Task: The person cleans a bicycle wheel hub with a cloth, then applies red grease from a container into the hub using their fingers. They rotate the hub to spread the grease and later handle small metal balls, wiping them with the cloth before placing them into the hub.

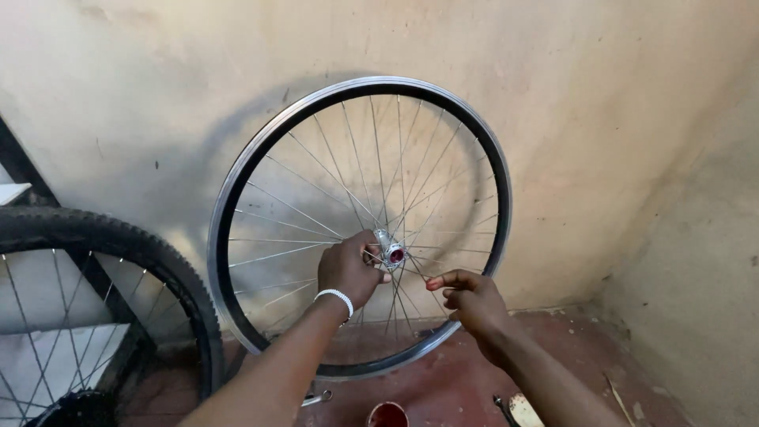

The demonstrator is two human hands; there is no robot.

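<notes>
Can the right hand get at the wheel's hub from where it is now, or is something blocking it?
Probably yes, but crowded. The right hand is at the spokes just below and right of the hub, with only thin spokes between. The left hand already grips the hub's left side.

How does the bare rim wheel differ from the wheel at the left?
The bare rim wheel has no tyre; the left wheel wears a knobby black one. The bare wheel shows whole, leaning on the wall, left hand at its hub; the left wheel is cropped, untouched. Both have thin wire spokes.
</notes>
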